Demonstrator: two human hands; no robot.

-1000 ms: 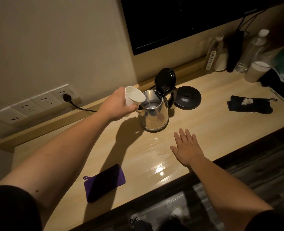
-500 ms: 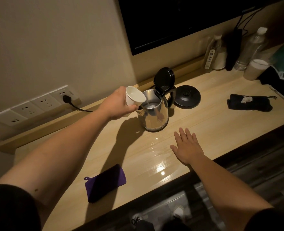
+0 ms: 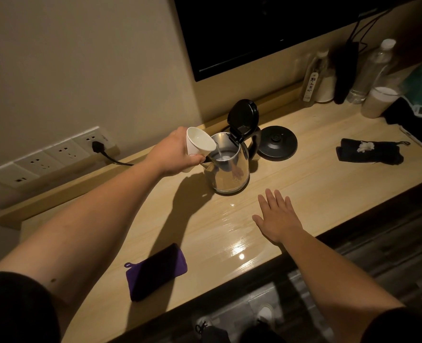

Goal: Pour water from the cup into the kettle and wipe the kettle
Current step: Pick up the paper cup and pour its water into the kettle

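White cup (image 3: 200, 144) tipped over the open steel kettle (image 3: 229, 167) mid-desk (image 3: 328, 184), thin stream of water going in. Left hand (image 3: 172, 154) wrapped round the cup. Right hand (image 3: 278, 216) flat on the desk, fingers straight, holding nothing. Purple cloth (image 3: 155, 271) near the front edge.

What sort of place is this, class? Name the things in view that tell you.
Probably a hotel room or bedroom: a wall-mounted television above a long wooden counter, an electric kettle with its base, and water bottles by the wall.

tilted white cup (image 3: 200, 144), open steel kettle (image 3: 229, 169)
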